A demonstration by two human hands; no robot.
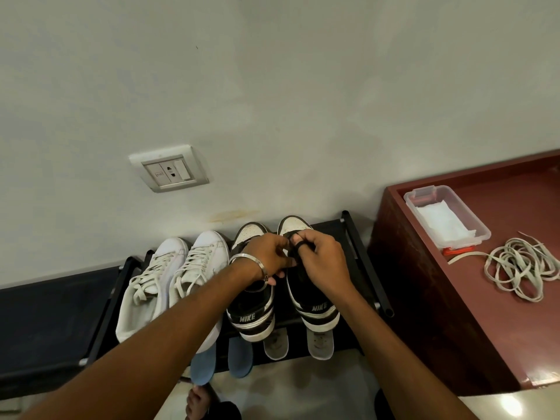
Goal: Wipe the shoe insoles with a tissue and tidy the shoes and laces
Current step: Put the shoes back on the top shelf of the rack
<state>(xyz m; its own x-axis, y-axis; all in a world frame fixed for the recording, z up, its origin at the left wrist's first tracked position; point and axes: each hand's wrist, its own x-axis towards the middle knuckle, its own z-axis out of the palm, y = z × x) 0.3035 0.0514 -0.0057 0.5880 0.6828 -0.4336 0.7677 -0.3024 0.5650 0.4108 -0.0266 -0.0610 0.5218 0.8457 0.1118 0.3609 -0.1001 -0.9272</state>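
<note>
Both grips work at the throat of the right-hand black-and-white leather sneaker (306,286). The right hand (321,262) has its fingers curled around a black lace (298,244), one loop of which circles a fingertip. The left hand (271,256), which wears a silver metal bangle (251,262) at the wrist, pinches at the same spot, though what lies between its fingers cannot be made out. That sneaker stands on the top tier of the black metal-framed shoe rack (363,262), just beside its mate, the left-hand black-and-white sneaker (251,298). The pair of white laced sneakers (169,280) stands further left on the same tier and appears fully laced. Judged from this layout, lacing of the black-and-white pair is in progress. Two blue foam insoles (221,359) and two grey worn insoles (298,344) protrude below the shoe heels, outside the shoes; whether they have been wiped cannot be told, and refitting remains outstanding. On the dark red wooden worktop (515,298) to the right, a clear plastic box of white tissues (445,219) sits near a loose tangle of off-white flat laces (521,268), which is not yet tidied.
</note>
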